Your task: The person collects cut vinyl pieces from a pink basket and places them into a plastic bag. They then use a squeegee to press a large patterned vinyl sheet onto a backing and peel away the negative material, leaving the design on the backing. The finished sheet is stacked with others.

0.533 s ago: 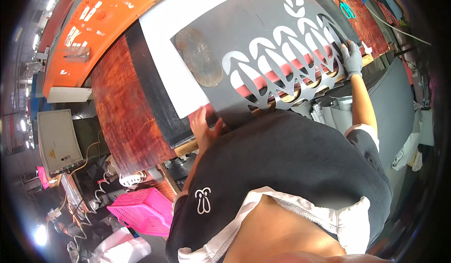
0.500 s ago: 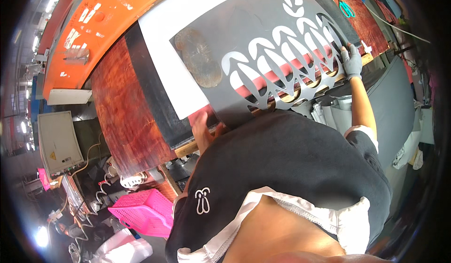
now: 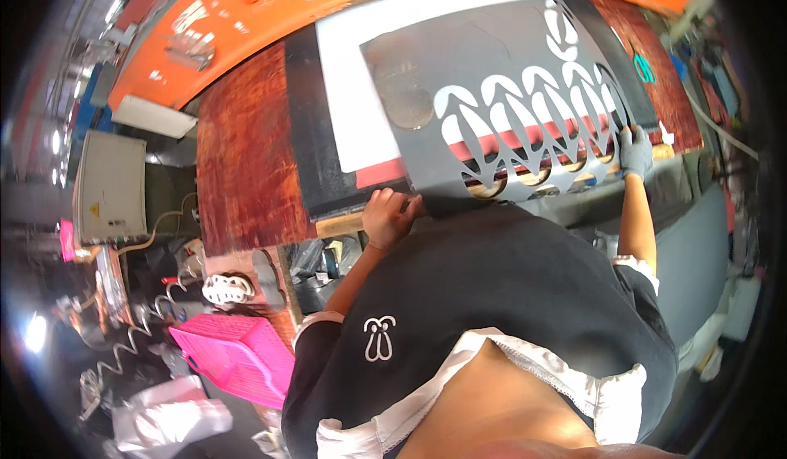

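In the head view, the grey punched-out sheet (image 3: 459, 41) lay over a white sheet (image 3: 352, 106) and a red strip (image 3: 381, 173), its near side overhanging the wooden rail (image 3: 340, 225). Your gloved right hand (image 3: 636, 152) was at its right edge and your bare left hand (image 3: 390, 215), fingers bent, was beside its near left corner; whether either pinched it could not be determined. Uneven pulling could have snagged or torn the narrow webs between cutouts.
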Tool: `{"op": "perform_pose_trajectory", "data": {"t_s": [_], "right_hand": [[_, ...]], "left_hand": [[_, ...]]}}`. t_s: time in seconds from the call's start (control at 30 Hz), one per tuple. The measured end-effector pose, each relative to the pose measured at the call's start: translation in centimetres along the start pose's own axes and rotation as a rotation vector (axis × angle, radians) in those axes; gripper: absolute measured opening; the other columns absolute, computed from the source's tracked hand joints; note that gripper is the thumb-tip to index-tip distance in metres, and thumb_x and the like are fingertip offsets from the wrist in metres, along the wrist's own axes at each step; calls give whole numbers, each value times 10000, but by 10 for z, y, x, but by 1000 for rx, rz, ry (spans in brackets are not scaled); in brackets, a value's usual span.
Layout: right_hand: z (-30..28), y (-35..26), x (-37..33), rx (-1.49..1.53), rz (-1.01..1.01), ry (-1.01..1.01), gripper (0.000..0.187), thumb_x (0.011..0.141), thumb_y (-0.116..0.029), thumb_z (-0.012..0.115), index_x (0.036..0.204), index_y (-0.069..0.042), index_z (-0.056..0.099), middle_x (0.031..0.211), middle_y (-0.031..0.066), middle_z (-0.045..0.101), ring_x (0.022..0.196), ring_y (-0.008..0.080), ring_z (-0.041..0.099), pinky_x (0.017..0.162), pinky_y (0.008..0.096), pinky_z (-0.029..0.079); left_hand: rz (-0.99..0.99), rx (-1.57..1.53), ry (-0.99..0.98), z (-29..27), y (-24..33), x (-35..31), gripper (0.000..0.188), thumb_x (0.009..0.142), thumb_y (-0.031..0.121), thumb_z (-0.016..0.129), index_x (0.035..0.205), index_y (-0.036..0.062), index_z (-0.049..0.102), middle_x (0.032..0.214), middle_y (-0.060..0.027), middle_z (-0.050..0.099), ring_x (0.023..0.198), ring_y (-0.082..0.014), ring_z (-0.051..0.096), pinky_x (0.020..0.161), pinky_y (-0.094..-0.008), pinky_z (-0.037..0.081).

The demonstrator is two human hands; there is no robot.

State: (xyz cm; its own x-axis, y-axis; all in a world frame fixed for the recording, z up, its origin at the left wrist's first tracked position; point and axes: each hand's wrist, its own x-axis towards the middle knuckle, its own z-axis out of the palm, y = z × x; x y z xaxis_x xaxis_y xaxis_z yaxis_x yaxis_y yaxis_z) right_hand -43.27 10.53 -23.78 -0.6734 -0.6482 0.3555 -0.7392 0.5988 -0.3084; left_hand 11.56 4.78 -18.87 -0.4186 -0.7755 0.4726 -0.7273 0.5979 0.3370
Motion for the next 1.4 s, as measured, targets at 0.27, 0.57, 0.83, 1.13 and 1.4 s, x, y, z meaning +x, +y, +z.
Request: {"op": "perform_pose_trajectory", "data": {"t_s": [0.27,0.57,0.83,1.13,1.4], "right_hand": [[1,-8,-20,-68,72,10,367,826,-375,508,1017,-78,611,1054,163,586,956,349,563,806,438,447],[-39,-11,-38,259,-161,240,282,798,-302,544,911,-58,629,913,152,623,887,319,585,783,409,452],[-176,-14,4,801,-16,425,284,870,-269,444,868,-21,583,806,177,606,758,329,590,703,398,452],[-148,-9,14,963,-179,148,279,882,-273,445,811,-31,564,749,146,570,706,277,553,685,342,440],[-82,24,-54,105,-261,189,312,715,-363,628,821,-70,620,834,132,593,803,312,567,730,429,443]], "left_hand": [[85,125,291,29,-17,2,347,619,307,731,499,110,471,573,-36,438,565,-222,484,475,-339,413],[111,93,322,21,-23,14,311,690,302,717,547,100,528,606,-77,523,648,-287,550,564,-396,452],[-11,91,223,18,-24,11,394,800,356,604,572,36,567,707,-153,586,729,-350,560,648,-440,450],[11,105,278,14,-29,3,367,774,241,632,493,61,479,559,-108,499,585,-305,521,525,-416,424],[-43,79,223,9,-28,4,363,792,288,616,540,39,532,609,-135,548,642,-322,549,609,-420,447]]}}
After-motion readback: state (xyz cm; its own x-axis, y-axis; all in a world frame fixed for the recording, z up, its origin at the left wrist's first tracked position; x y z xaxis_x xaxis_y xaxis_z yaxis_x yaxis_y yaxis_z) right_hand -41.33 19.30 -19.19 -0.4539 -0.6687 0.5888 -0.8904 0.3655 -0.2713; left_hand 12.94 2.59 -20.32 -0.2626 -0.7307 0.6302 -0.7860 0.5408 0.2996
